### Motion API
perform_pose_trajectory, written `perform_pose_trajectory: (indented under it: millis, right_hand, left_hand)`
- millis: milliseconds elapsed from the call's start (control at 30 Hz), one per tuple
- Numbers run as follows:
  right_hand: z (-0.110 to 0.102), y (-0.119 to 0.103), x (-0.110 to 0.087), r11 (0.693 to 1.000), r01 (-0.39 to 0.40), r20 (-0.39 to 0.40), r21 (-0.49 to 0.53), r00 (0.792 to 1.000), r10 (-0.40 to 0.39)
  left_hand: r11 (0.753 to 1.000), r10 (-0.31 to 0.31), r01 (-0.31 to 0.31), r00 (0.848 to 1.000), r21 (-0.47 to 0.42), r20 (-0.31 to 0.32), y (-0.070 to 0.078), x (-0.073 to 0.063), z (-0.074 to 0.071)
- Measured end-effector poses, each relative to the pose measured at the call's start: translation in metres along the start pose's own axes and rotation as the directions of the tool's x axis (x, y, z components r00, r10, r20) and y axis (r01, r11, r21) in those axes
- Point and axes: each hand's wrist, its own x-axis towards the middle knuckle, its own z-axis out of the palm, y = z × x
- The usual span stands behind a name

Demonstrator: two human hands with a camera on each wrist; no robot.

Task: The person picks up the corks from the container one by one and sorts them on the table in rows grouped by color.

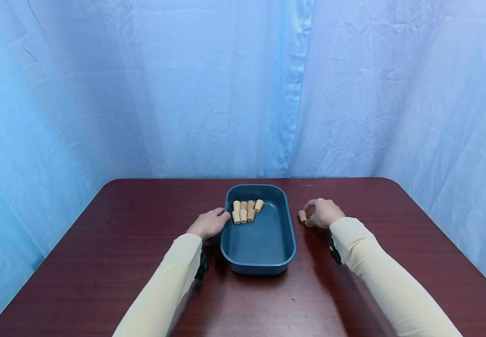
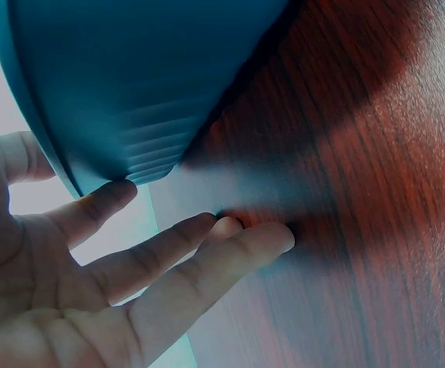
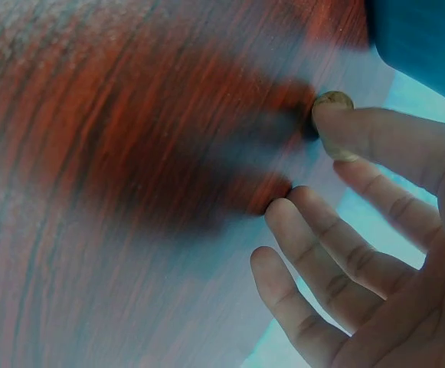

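Several tapered cork stoppers (image 1: 243, 216) lie grouped toward the far left inside a dark blue rectangular tray (image 1: 264, 270). At the tray's left side, my left hand (image 1: 210, 223) holds the rim between thumb and index finger. The left wrist view shows that index finger (image 2: 103, 205) against the outer wall, with the other fingers reaching down to the tabletop. Right of the tray, my right hand (image 1: 326, 213) pinches a single cork stopper (image 1: 302, 216) at table level. In the right wrist view the thumb covers much of this cork stopper (image 3: 335, 100), and the remaining fingers are spread.
The dark red-brown wooden table (image 1: 99, 262) has rounded far corners. Light blue curtains (image 1: 209, 93) hang behind it and at both sides. A small dark spot (image 1: 293, 299) marks the surface in front of the tray.
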Motion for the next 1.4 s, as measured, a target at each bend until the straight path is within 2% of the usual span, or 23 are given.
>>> perform_pose_trajectory:
  millis: [133,433,733,1100,1400]
  right_hand:
    - [0.002,0.001,0.001,1.0,0.024,-0.01,-0.009,1.0,-0.024]
    - [-0.006,0.005,-0.001,1.0,-0.03,0.0,0.002,1.0,0.03]
    - [-0.007,0.008,-0.004,0.999,-0.043,0.021,0.017,0.999,0.043]
    - [-0.006,0.007,-0.004,0.999,-0.033,0.026,0.019,0.999,0.033]
    - [-0.018,0.005,-0.006,0.999,0.028,0.005,0.032,1.0,-0.029]
  left_hand:
    - [1.0,-0.004,0.004,1.0,0.006,-0.005,0.0,0.001,0.0]
    - [1.0,-0.002,0.002,1.0,0.01,-0.009,-0.001,0.003,0.001]
    - [1.0,-0.007,0.007,1.0,0.012,-0.007,-0.001,0.002,0.001]
    - [1.0,-0.001,0.001,1.0,0.012,-0.004,0.0,0.001,0.001]
    - [1.0,-0.003,0.003,1.0,0.014,-0.005,-0.001,0.003,0.001]
